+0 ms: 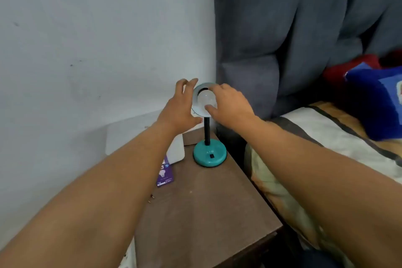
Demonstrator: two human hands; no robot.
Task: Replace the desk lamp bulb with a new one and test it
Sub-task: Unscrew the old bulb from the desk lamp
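A small desk lamp stands at the far corner of a brown bedside table, with a teal round base, a black stem and a pale shade tilted toward me. A white bulb sits inside the shade. My left hand cups the shade's left rim, fingers curled around it. My right hand is on the bulb, thumb and fingers closed around it. A purple bulb box lies flat near the table's left edge, partly hidden by my left forearm.
A white box leans against the wall behind the purple one. A grey padded headboard rises to the right of the lamp. The bed, with a patterned sheet and a blue pillow, borders the table's right side.
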